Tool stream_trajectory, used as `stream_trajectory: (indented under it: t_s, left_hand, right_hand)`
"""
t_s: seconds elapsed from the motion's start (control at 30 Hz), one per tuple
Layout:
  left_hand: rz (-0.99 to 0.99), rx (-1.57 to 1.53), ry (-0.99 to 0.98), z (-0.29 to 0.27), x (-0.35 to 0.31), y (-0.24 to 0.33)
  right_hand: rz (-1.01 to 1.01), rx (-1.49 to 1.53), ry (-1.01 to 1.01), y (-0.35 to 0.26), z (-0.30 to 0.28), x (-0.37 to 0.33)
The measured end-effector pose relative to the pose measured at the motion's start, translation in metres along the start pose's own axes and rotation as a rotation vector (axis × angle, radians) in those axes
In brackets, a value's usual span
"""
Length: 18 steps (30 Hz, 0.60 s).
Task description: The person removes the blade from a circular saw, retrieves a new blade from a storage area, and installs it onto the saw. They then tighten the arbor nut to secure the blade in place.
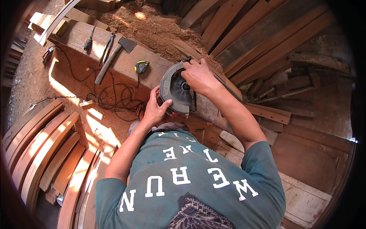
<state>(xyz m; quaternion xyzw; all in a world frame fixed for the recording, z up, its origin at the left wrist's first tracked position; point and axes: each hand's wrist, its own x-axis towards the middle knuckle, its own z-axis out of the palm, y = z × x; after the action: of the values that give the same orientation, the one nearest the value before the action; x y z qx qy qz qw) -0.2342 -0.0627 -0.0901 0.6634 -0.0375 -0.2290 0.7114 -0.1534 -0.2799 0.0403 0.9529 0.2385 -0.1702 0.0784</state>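
Note:
A circular saw (166,87) with a grey, rounded guard is tipped so that the dark inside of its housing and the round hub face up. My left hand (155,109) grips its lower left side, thumb along the guard's rim and the other fingers partly behind it. At the saw's upper right, my right hand (199,76) has its fingers closed on the top edge of the housing. The saw is over the near side of a long wooden bench (156,70). No blade can be made out from here.
On the bench lie a yellow-black tape measure (141,67), a hatchet (115,57), pliers (107,48) and a screwdriver (89,41). A black cord (114,97) coils below. Curved timber pieces (42,152) stand at left; sawdust (152,28) and boards (263,42) lie beyond.

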Motion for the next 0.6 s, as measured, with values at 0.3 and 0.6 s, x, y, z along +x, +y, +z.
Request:
stream_trajectory:
  t_s: [0.3,0.6]
  left_hand:
    - [-0.012,-0.014,0.002,0.0002,0.0,0.0015]
    - [-0.002,-0.011,0.007,0.0,-0.0002,-0.0004]
  right_hand:
    - [0.009,0.004,0.057,-0.0029,0.0036,-0.0012]
    - [0.042,-0.031,-0.012,-0.0094,0.0009,0.0012]
